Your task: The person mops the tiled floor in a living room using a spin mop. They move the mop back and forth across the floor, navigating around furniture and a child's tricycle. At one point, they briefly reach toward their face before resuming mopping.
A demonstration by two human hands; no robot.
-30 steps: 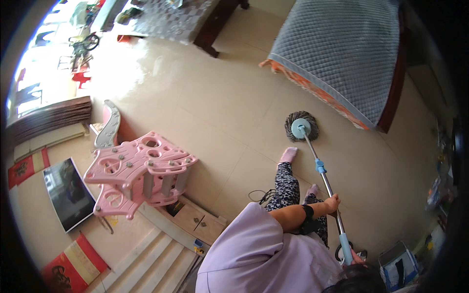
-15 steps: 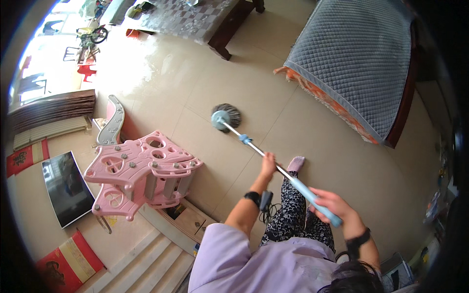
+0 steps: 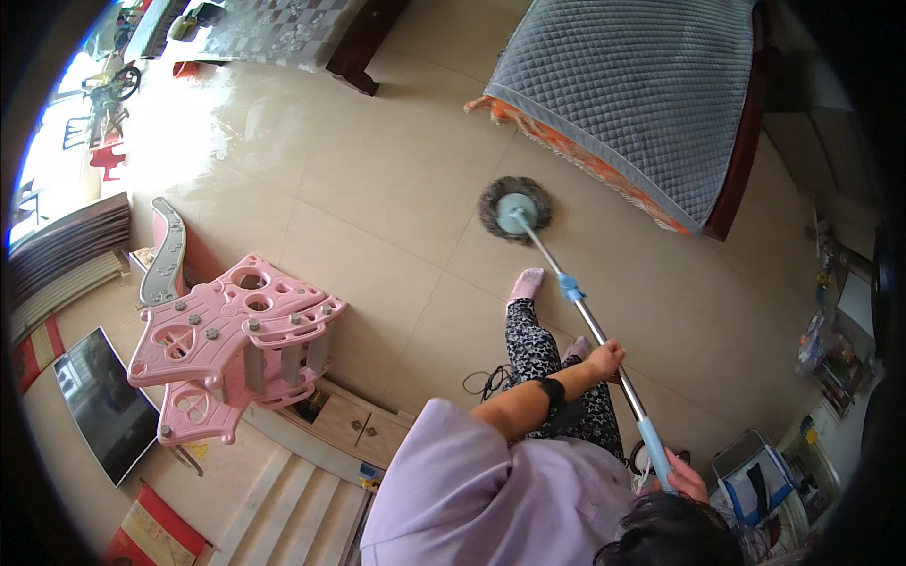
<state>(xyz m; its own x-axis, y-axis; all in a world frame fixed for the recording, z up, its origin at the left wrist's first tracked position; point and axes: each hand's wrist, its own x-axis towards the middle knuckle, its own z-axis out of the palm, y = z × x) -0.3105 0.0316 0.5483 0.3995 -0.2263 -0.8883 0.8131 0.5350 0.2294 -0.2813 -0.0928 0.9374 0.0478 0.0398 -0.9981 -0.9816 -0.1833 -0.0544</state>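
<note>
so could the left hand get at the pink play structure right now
Probably not: the left hand is wrapped around the mop pole, and the pink play structure stands well off to the left.

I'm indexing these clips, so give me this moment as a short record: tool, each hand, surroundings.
Tool: mop, its round grey-fringed head on the tiled floor
Left hand: closed around the metal pole
Right hand: holding the light-blue grip, partly hidden
Picture left: pink plastic play structure, dark screen
Picture upper right: grey quilted cover with orange fringed cloth beneath
</note>
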